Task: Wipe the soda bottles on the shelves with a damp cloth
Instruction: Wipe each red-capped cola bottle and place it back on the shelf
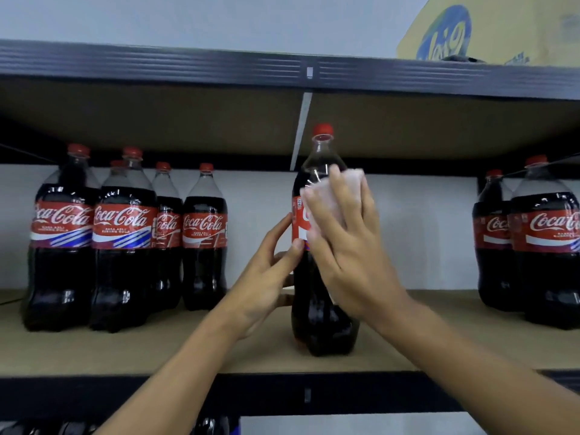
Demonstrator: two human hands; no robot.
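A large cola bottle (317,315) with a red cap and red label stands upright near the front of the middle shelf (175,350). My right hand (348,255) presses a pale cloth (351,196) flat against the bottle's label and shoulder. The cloth is blurred. My left hand (266,277) steadies the bottle from the left, thumb and fingertips touching its side at the label's lower edge.
Several cola bottles (125,243) stand grouped on the left of the shelf, and two more bottles (546,246) on the right. A yellow carton (489,29) sits on the upper shelf (219,64). Dark bottle tops (210,425) show on the shelf below.
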